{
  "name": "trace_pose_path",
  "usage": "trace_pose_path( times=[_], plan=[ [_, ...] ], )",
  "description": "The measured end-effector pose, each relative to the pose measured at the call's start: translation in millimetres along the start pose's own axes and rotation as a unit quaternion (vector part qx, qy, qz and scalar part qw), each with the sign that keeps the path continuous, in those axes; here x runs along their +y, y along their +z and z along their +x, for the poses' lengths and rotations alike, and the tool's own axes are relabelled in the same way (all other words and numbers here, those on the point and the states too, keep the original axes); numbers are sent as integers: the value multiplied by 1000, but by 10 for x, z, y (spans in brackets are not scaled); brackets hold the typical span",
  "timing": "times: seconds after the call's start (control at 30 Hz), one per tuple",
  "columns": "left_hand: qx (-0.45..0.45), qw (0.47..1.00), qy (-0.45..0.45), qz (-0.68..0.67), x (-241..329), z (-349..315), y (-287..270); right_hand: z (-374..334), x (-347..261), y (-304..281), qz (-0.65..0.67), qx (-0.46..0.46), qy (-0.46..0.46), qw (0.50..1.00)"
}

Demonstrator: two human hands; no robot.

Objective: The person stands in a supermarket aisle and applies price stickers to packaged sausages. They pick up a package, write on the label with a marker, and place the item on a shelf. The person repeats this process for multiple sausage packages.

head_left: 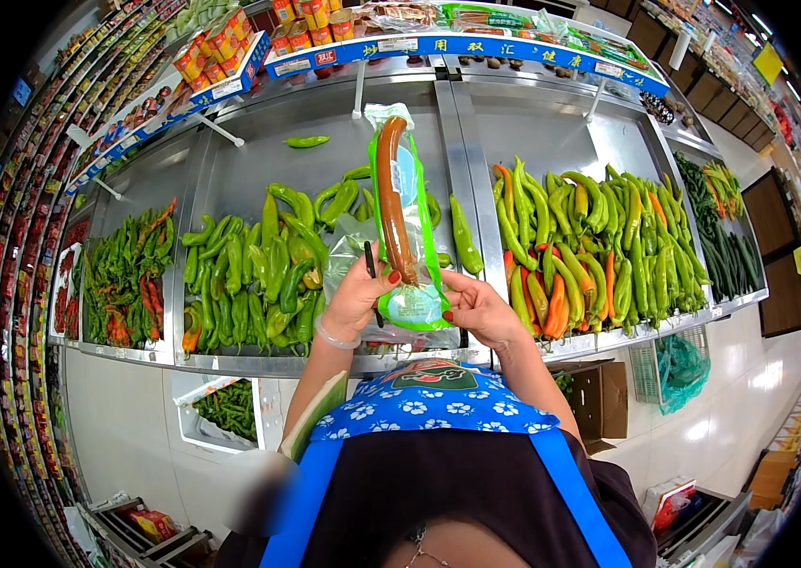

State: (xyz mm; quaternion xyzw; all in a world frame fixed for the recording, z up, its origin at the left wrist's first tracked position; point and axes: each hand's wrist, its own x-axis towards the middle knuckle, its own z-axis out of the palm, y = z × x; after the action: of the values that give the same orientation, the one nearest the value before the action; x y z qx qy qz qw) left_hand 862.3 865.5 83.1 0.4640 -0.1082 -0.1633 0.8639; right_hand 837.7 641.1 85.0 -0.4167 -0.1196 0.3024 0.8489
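Observation:
Between my two hands I hold up a packaged sausage [395,189], long, brown and slightly curved, in a clear pack with bright green edges. My left hand [360,295] grips the pack's lower left side, and a black pen [370,260] sticks up between its fingers. On the lower right corner, my right hand [486,308] pinches the wrapper with thumb and fingers. Behind the pack lies a crumpled clear plastic bag [348,248], partly hidden. Green peppers [273,256] fill the metal bin just beyond my left hand.
Long green and orange peppers [599,246] heap in the right bin; thin green and red chilies [131,275] lie at the far left. A blue-fronted shelf [457,44] with cans and packets runs above. Below stand a white crate [221,412], a cardboard box [599,402] and a basket [648,369].

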Motion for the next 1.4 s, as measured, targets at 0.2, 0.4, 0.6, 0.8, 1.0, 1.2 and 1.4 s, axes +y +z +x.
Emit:
trace_pose_path(
  times=[0.2,0.4,0.6,0.8,1.0,1.2,1.4],
  plan=[
    [-15,999,-15,-24,-40,-25,7,-66,-18,-51,2,-8,11,1000],
    [26,983,-94,-156,-213,-165,-118,358,-217,-153,87,-1,-71,994],
    [-62,993,-98,-25,-150,-139,72,713,-582,180,157,-111,-164,968],
    [-68,988,-120,72,79,-166,70,626,-817,46,163,-7,-264,951],
    [-83,976,-116,163,-4,-167,-120,601,-766,20,185,49,-291,937],
    [-72,972,-103,200,-13,-139,-75,552,-759,-45,165,99,-307,932],
    [-66,970,-106,209,-7,-88,-25,506,-830,-98,168,119,-309,928]
  ],
)
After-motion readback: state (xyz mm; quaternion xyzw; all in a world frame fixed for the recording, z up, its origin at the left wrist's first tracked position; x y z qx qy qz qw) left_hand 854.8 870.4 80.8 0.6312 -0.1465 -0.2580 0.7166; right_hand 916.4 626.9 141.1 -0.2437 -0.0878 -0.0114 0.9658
